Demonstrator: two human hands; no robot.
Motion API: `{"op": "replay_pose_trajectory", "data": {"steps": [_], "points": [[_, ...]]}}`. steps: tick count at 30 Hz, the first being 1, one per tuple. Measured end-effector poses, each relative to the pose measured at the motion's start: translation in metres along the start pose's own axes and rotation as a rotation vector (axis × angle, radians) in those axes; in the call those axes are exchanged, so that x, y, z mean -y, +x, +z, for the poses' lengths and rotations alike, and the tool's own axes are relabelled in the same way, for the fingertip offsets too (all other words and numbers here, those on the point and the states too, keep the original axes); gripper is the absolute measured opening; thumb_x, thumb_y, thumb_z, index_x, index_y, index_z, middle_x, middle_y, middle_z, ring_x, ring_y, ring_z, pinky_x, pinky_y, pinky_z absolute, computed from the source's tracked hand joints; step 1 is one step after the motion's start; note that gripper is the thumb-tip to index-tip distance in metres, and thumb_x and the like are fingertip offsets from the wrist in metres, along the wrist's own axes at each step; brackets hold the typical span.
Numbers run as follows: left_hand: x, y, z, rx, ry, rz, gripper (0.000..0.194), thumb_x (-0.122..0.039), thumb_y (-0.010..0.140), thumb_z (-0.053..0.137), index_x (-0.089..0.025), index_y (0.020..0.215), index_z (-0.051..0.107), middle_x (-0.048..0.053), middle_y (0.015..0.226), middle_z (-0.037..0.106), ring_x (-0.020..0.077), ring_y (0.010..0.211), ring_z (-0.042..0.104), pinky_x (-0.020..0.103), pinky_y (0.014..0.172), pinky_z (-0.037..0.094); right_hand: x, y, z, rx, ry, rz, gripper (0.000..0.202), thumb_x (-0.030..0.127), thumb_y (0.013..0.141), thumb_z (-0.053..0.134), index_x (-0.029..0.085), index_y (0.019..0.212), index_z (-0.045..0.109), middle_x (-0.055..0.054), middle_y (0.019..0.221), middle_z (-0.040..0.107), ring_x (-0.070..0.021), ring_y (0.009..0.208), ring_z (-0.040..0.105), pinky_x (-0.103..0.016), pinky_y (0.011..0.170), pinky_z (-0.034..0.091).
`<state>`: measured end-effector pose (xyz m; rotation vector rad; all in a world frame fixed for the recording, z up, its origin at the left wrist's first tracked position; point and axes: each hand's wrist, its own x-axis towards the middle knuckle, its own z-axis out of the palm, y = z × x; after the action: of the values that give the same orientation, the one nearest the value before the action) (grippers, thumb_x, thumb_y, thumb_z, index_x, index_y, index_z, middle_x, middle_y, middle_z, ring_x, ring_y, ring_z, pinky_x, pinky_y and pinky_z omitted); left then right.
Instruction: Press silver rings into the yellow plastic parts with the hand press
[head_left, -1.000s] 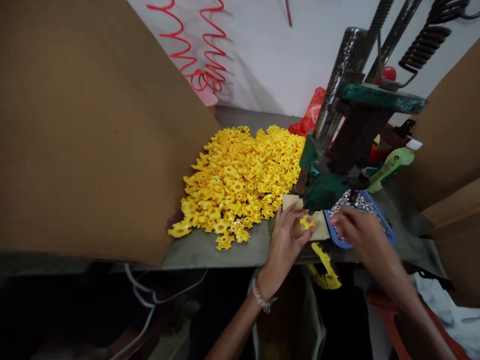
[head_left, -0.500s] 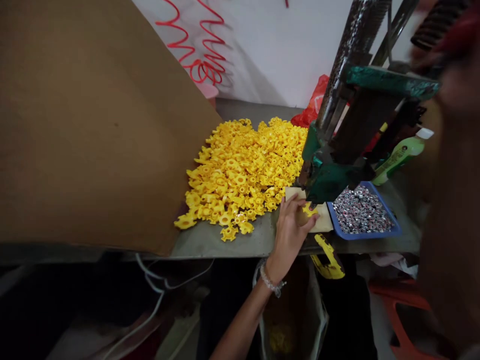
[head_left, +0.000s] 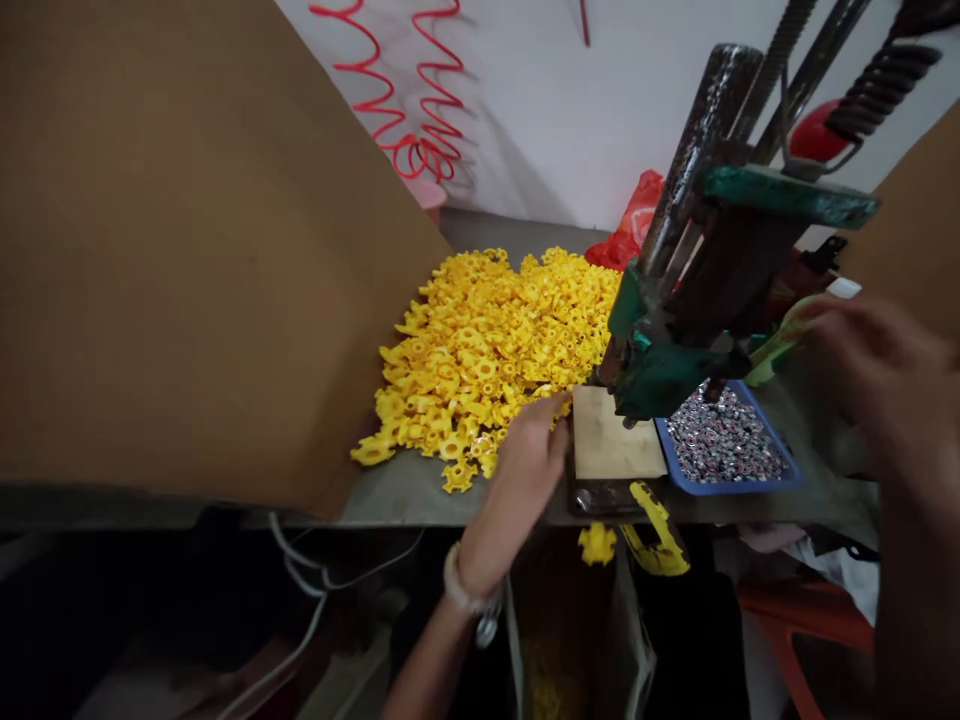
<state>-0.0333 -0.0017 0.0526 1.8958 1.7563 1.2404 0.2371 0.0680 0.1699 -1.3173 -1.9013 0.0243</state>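
Observation:
My left hand reaches to the right front edge of a heap of yellow plastic pieces, its fingers stretched out and the thumb slightly apart. Beside it lies a pale square block under the head of a green hand press, with no yellow piece on it. A single yellow piece is in mid-air below the table edge, above an open container. My right hand, smeared by motion, is off to the right of the press near the green bottle; its fingers cannot be made out.
A blue tray of small metal rings stands right of the block. A large cardboard sheet walls off the left side. A yellow-taped handle juts past the front edge. A red bag lies behind; an orange stool stands below.
My left hand has left the block and moved left to the heap. The yellow piece has come off the block and dropped past the edge. My right hand has come down from the press's upper part.

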Motion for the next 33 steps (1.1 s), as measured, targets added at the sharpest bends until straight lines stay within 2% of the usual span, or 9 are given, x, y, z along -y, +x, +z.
{"op": "replay_pose_trajectory", "data": {"steps": [3,5,9,14,18,23,26,30,33], "points": [[0.024,0.032,-0.001,-0.059,0.343,-0.071,0.024,-0.020,0.090,0.046,-0.012,0.099,0.066,0.014,0.092,0.069,0.0301,0.090,0.064,0.043,0.081,0.048,-0.028,-0.033,0.042,0.431,-0.110,0.235,0.011,0.021,0.073,0.068,0.014,0.081,0.064,-0.005,0.074,0.067,-0.0161,0.065,0.061,-0.027,0.060,0.043],[0.035,0.046,0.004,-0.011,0.447,-0.062,0.018,-0.023,0.087,0.054,-0.013,0.086,0.068,0.012,0.077,0.067,0.0292,0.081,0.063,0.040,0.076,0.047,-0.040,-0.051,0.063,0.521,-0.171,0.260,0.012,0.021,0.071,0.070,0.014,0.078,0.063,-0.004,0.072,0.066,-0.0178,0.066,0.061,-0.027,0.060,0.040],[0.038,0.049,0.010,-0.036,0.471,-0.013,0.015,-0.025,0.085,0.058,-0.017,0.079,0.069,0.008,0.069,0.066,0.0261,0.073,0.062,0.037,0.074,0.046,-0.047,-0.064,0.069,0.512,-0.105,0.196,0.012,0.026,0.079,0.059,0.016,0.075,0.065,-0.004,0.070,0.066,-0.0168,0.064,0.060,-0.027,0.059,0.037],[0.007,0.018,0.014,-0.263,0.332,0.058,0.029,-0.030,0.092,0.049,-0.017,0.116,0.060,0.012,0.101,0.068,0.0276,0.094,0.062,0.040,0.083,0.047,-0.046,-0.058,0.056,0.325,-0.074,0.123,0.023,0.033,0.085,0.053,0.017,0.080,0.071,-0.006,0.082,0.068,-0.0180,0.075,0.062,-0.029,0.068,0.042],[-0.016,-0.015,0.032,-0.078,0.212,0.209,0.031,-0.021,0.092,0.047,-0.023,0.122,0.057,0.008,0.116,0.065,0.0244,0.103,0.062,0.039,0.088,0.050,-0.029,-0.069,0.062,0.206,-0.019,-0.005,0.022,0.031,0.088,0.052,0.018,0.085,0.071,-0.005,0.084,0.068,-0.0176,0.075,0.063,-0.029,0.069,0.046],[-0.019,-0.030,0.044,0.015,0.008,0.282,0.031,-0.023,0.092,0.049,-0.025,0.122,0.057,0.008,0.133,0.056,0.0236,0.118,0.057,0.041,0.098,0.050,0.007,-0.091,0.076,0.274,0.072,-0.236,0.022,0.021,0.092,0.044,0.018,0.095,0.066,-0.006,0.093,0.065,-0.0153,0.087,0.062,-0.027,0.077,0.051],[-0.019,-0.028,0.044,0.005,-0.139,0.173,0.032,-0.025,0.088,0.057,-0.028,0.120,0.055,0.005,0.123,0.063,0.0233,0.117,0.058,0.044,0.101,0.047,0.021,-0.097,0.080,0.370,0.138,-0.308,0.027,0.015,0.094,0.037,0.018,0.105,0.061,-0.006,0.101,0.063,-0.0140,0.098,0.059,-0.027,0.088,0.050],[-0.020,-0.024,0.048,-0.022,-0.392,-0.097,0.070,-0.025,0.076,0.072,-0.023,0.133,0.033,0.007,0.108,0.069,0.0236,0.107,0.063,0.043,0.094,0.051,0.027,-0.094,0.085,0.398,0.135,-0.384,0.026,0.013,0.092,0.040,0.016,0.107,0.061,-0.007,0.103,0.061,-0.0149,0.101,0.057,-0.029,0.090,0.051],[-0.017,-0.023,0.052,0.007,-0.489,-0.108,0.076,-0.026,0.074,0.073,-0.021,0.135,0.027,0.010,0.109,0.067,0.0246,0.109,0.062,0.046,0.098,0.047,0.028,-0.097,0.087,0.416,0.094,-0.452,0.029,0.014,0.092,0.042,0.017,0.113,0.061,-0.008,0.108,0.061,-0.0162,0.102,0.058,-0.031,0.089,0.052]]}}
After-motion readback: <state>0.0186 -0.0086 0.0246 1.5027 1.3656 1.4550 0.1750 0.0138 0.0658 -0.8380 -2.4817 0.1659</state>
